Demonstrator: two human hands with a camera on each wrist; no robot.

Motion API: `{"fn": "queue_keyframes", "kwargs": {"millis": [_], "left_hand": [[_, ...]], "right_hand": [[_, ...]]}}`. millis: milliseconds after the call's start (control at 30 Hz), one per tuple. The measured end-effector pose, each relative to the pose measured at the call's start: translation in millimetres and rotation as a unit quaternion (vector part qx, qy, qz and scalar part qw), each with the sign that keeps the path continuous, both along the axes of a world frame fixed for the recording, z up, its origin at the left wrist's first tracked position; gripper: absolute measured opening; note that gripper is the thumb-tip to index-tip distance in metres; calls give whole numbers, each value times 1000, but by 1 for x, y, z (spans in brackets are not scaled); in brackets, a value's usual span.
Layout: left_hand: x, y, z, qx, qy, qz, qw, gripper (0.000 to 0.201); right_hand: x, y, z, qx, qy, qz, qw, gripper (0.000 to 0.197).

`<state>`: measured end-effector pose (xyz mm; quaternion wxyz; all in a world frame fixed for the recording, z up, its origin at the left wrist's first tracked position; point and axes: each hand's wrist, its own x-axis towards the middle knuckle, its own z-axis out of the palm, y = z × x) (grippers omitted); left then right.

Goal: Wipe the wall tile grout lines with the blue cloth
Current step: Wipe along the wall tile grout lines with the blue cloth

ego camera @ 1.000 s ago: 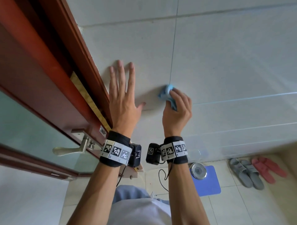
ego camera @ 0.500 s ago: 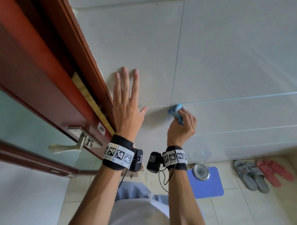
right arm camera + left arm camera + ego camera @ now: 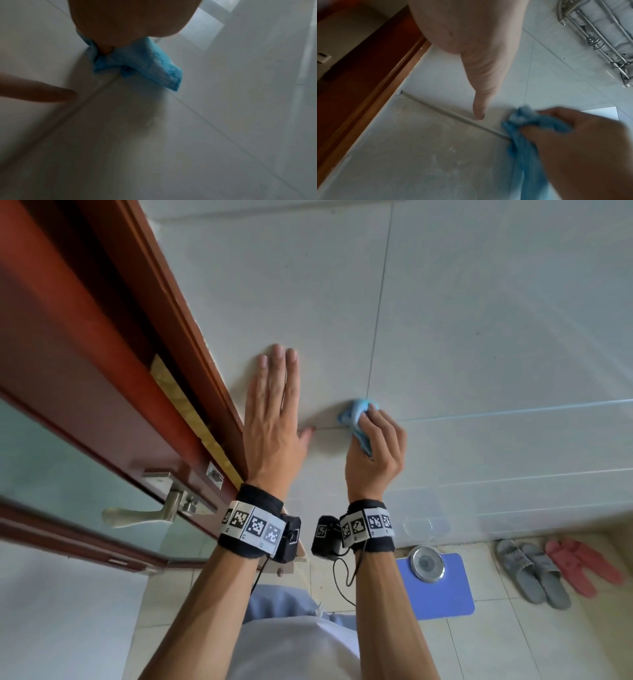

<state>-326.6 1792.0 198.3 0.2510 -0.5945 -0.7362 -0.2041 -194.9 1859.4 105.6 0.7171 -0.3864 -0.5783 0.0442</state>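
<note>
My right hand point(image 3: 375, 446) grips a bunched blue cloth point(image 3: 356, 414) and presses it on the pale tiled wall, where the vertical grout line point(image 3: 378, 313) meets the horizontal grout line point(image 3: 325, 428). The cloth point(image 3: 522, 135) covers the right end of that dark horizontal grout line point(image 3: 445, 113), and a loose corner of the cloth point(image 3: 154, 65) sticks out below my curled fingers. My left hand point(image 3: 274, 412) lies flat on the tile beside the door frame with straight fingers. Its thumb point(image 3: 479, 108) points at the grout line just left of the cloth.
A red-brown door frame point(image 3: 191, 344) and an open door with a metal handle point(image 3: 137, 513) stand close on the left. On the floor below lie a blue bathroom scale point(image 3: 442, 590), grey slippers point(image 3: 531, 573) and pink slippers point(image 3: 582, 566). A metal rack point(image 3: 599, 40) hangs on the wall.
My right hand has slid the cloth down the vertical grout line to its crossing with the horizontal line, then a little left along it. My left hand stays flat on the wall.
</note>
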Motion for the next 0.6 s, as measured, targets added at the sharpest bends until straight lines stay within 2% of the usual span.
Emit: {"fn": "queue_keyframes", "kwargs": {"millis": [100, 167, 367, 500, 600], "left_hand": [[7, 0, 2, -22, -15, 11, 1000, 142], [12, 0, 4, -27, -24, 13, 999, 145], [47, -1, 12, -17, -85, 63, 994, 144], [68, -2, 21, -12, -124, 85, 989, 138], [75, -2, 24, -19, -121, 73, 990, 126]], "right_hand": [[23, -7, -28, -117, 19, -36, 992, 17], [41, -9, -28, -164, 13, -53, 985, 28], [54, 1, 18, -127, -36, 22, 991, 31], [52, -4, 19, -159, -92, 94, 978, 32], [41, -11, 11, -193, -149, 146, 959, 36]]}}
